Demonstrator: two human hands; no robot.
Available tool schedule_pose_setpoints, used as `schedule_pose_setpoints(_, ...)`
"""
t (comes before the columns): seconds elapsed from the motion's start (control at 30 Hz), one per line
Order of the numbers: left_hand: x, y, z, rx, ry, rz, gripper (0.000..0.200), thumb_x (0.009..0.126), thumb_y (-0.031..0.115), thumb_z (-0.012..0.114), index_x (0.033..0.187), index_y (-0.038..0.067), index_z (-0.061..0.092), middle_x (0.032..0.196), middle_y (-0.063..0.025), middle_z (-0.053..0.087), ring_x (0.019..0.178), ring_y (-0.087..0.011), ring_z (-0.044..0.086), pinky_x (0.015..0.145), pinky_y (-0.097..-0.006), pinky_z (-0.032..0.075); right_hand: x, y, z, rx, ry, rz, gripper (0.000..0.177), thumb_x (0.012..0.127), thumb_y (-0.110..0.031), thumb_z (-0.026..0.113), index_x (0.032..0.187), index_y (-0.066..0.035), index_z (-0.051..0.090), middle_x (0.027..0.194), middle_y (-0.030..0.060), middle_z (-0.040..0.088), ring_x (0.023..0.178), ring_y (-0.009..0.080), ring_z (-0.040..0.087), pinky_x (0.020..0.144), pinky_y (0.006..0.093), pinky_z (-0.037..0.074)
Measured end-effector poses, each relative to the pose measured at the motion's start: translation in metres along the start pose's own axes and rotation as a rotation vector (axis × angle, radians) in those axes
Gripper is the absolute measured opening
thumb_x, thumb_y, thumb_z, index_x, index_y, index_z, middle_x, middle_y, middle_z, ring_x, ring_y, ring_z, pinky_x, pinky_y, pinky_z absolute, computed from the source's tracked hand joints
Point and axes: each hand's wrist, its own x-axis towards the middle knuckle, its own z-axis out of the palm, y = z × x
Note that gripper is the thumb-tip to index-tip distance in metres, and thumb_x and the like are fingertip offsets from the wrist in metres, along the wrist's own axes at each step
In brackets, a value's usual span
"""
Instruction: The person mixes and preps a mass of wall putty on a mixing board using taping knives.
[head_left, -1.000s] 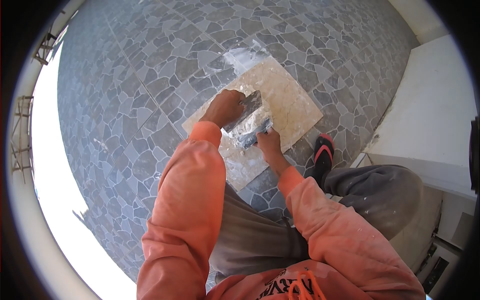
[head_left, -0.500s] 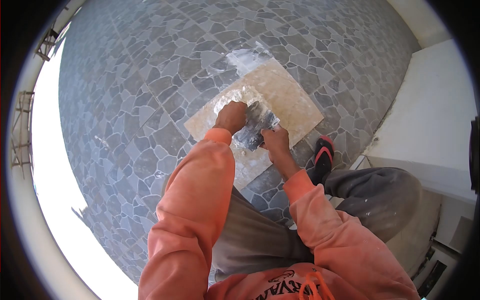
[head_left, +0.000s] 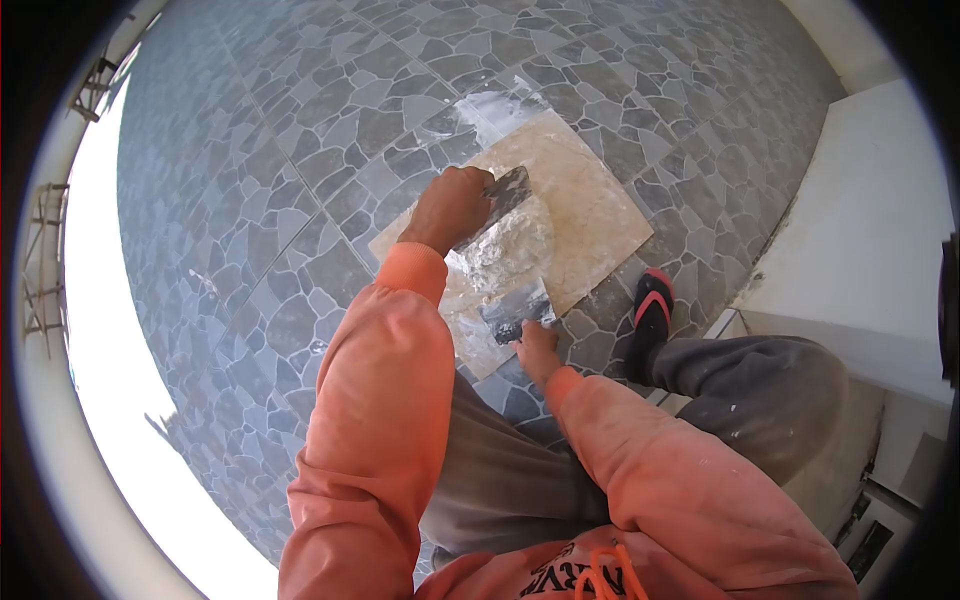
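A mound of wet white paste point(head_left: 508, 245) lies on a beige square board point(head_left: 590, 215) on the floor. My left hand point(head_left: 452, 208) is closed round a scraper point(head_left: 508, 196), whose dark blade touches the far-left side of the mound. On the near side, my right hand point(head_left: 538, 347) grips a second scraper point(head_left: 520, 312), its wide blade smeared with paste and close to the mound's near edge. The handles of both scrapers are mostly hidden by my fingers.
Grey stone-patterned tiles point(head_left: 330, 130) surround the board, with a white smear point(head_left: 492, 115) beyond its far corner. My foot in a black and red sandal point(head_left: 652, 305) rests right of the board. A white ledge point(head_left: 860, 200) stands at the right.
The two scrapers, previously together over the paste, are now apart. My left hand has moved up and slightly left, my right hand down toward me. More of the mound shows between them.
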Motion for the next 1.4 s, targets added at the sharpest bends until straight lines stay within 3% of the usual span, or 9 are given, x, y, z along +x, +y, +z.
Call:
schedule_pose_setpoints(0.13,-0.01,-0.006,-0.013,-0.033,0.051,-0.001,0.02,0.081,0.014,0.067,0.097,0.003,0.069,0.082,-0.0246,0.066,0.081,-0.0445,0.063,0.074,-0.0482,0.05,0.003,0.003,0.034,0.245,-0.22,0.099,0.038,0.092,-0.007,0.06,0.125,-0.002,0.044,0.113,0.0162,0.051,0.097,0.0311,0.053,0.094,0.0596,0.043)
schedule_pose_setpoints(0.17,-0.013,-0.006,-0.016,-0.037,0.052,-0.013,0.02,0.081,0.014,0.067,0.097,0.003,0.069,0.082,-0.0246,0.065,0.081,-0.0444,0.063,0.074,-0.0482,0.05,-0.002,0.004,0.038,0.35,-0.238,0.096,0.03,0.092,-0.005,0.058,0.12,-0.004,0.047,0.108,0.0149,0.051,0.095,0.0297,0.052,0.099,0.0596,0.039)
schedule_pose_setpoints(0.37,-0.016,-0.018,-0.014,0.019,0.019,-0.053,0.029,0.078,0.011,0.064,0.105,0.01,0.072,0.093,-0.0228,0.069,0.089,-0.0416,0.066,0.08,-0.0482,0.053,-0.013,-0.009,0.046,0.481,-0.312,0.099,0.027,0.092,-0.001,0.055,0.118,-0.004,0.049,0.114,0.015,0.053,0.102,0.0299,0.053,0.103,0.0576,0.037)
schedule_pose_setpoints(0.57,-0.016,-0.017,-0.007,0.001,0.033,-0.013,0.024,0.08,0.015,0.069,0.101,0.004,0.07,0.086,-0.024,0.068,0.083,-0.0433,0.065,0.077,-0.0468,0.052,-0.042,-0.041,0.052,0.476,-0.395,0.026,0.028,0.093,0.001,0.052,0.12,-0.002,0.047,0.12,0.0159,0.053,0.109,0.032,0.054,0.101,0.0552,0.041)
schedule_pose_setpoints(0.97,-0.005,-0.034,0.056,0.087,-0.119,0.096,0.025,0.072,0.008,0.061,0.095,0.007,0.072,0.088,-0.0213,0.07,0.086,-0.0401,0.067,0.08,-0.0468,0.054,-0.052,-0.084,0.056,0.164,-0.441,-0.107,0.026,0.092,0.0,0.054,0.117,0.003,0.048,0.109,0.0163,0.057,0.098,0.0315,0.061,0.09,0.0563,0.05)
schedule_pose_setpoints(1.27,-0.009,-0.031,0.079,0.093,-0.091,0.065,0.019,0.076,0.006,0.062,0.092,0.003,0.071,0.088,-0.0245,0.069,0.088,-0.0418,0.067,0.079,-0.0476,0.055,-0.062,-0.115,0.057,-0.115,-0.464,-0.208,0.02,0.092,-0.003,0.056,0.111,0.003,0.055,0.105,0.0155,0.062,0.09,0.0271,0.065,0.079,0.0498,0.057)
schedule_pose_setpoints(1.37,-0.009,-0.025,0.08,0.129,-0.08,-0.041,0.018,0.076,0.006,0.061,0.092,0.001,0.07,0.09,-0.025,0.069,0.089,-0.0424,0.067,0.079,-0.048,0.055,-0.089,-0.147,0.05,-0.286,-0.438,-0.347,0.02,0.087,-0.002,0.056,0.106,0.001,0.061,0.093,0.012,0.065,0.078,0.0214,0.066,0.063,0.0368,0.058)
schedule_pose_setpoints(1.4,-0.008,-0.025,0.082,0.138,-0.091,-0.048,0.018,0.076,0.006,0.061,0.092,0.001,0.07,0.09,-0.0247,0.069,0.089,-0.0423,0.067,0.079,-0.048,0.055,-0.085,-0.155,0.045,-0.302,-0.41,-0.369,0.023,0.087,-0.002,0.057,0.109,0.001,0.06,0.096,0.0127,0.064,0.081,0.0227,0.066,0.066,0.04,0.058)
